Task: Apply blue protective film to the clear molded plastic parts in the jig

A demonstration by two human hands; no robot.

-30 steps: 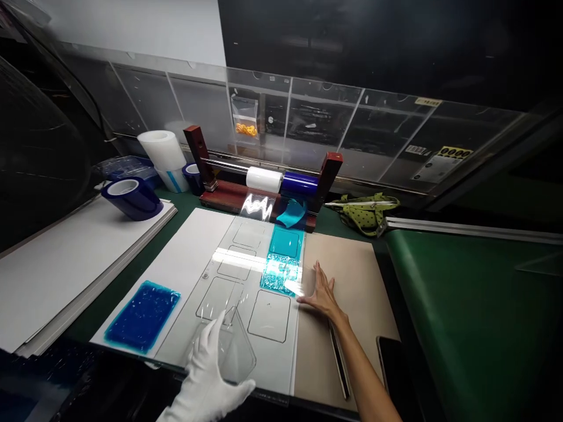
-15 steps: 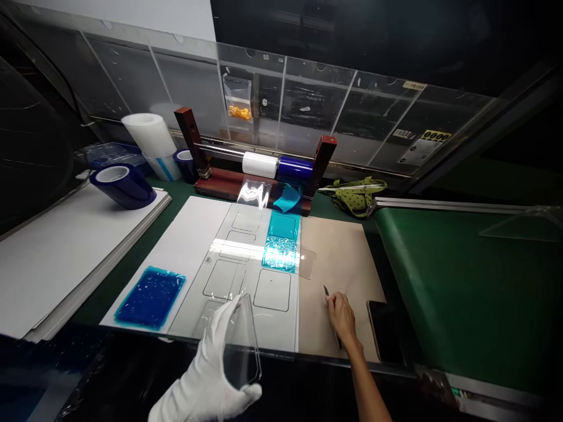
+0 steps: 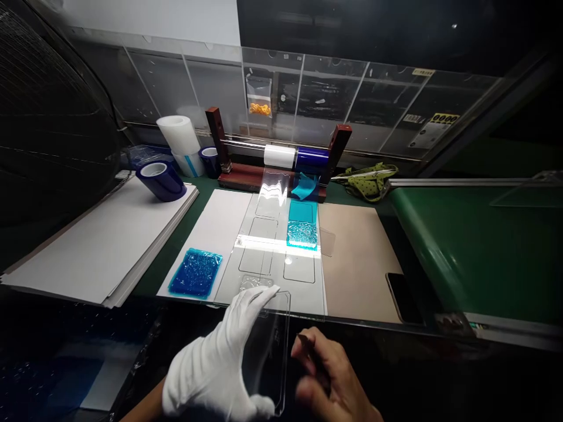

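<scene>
My left hand (image 3: pixel 224 357), in a white glove, grips a clear rectangular plate (image 3: pixel 266 357) by its edges, fingers at the top and thumb at the bottom. It is tilted up in front of the bench edge. Just right of the plate, my bare right hand (image 3: pixel 336 375) is closed around a slim dark pointed tool (image 3: pixel 315 358); its exact kind is unclear. The tool's tip points up and left, apart from the plate. Beyond my left fingers, another clear piece (image 3: pixel 255 283) lies on the white sheet with drawn rounded outlines (image 3: pixel 299 269).
White and blue film rolls (image 3: pixel 280 156) hang on a wooden stand (image 3: pixel 246 177). Teal film pieces (image 3: pixel 302 234) and a blue film stack (image 3: pixel 196 273) lie on the sheets. A phone (image 3: pixel 403 298) sits at right beside a green belt (image 3: pixel 461 252). Paper (image 3: pixel 88 252) is stacked at left.
My right hand has lifted the slim tool off the brown board and brought it left and nearer, beside the plate. My left hand still holds the plate. The view has shifted.
</scene>
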